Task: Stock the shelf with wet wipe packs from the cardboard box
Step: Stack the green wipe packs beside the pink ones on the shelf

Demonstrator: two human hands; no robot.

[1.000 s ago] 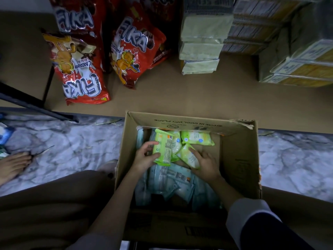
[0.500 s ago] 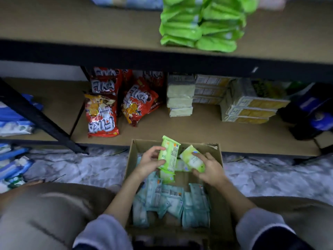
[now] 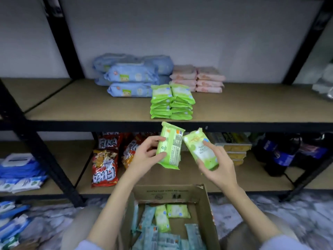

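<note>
Now the left hand (image 3: 144,156) grips a green wet wipe pack (image 3: 170,146) back side out, and the right hand (image 3: 219,164) holds a second green pack (image 3: 201,148), both raised over the cardboard box (image 3: 209,213), just below the shelf (image 3: 90,105) edge where the green stack (image 3: 172,101) sits.

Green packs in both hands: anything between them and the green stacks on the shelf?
Nothing visible does. The left hand and right hand hold their packs just below the shelf edge, with open air up to the green stacks.
</note>
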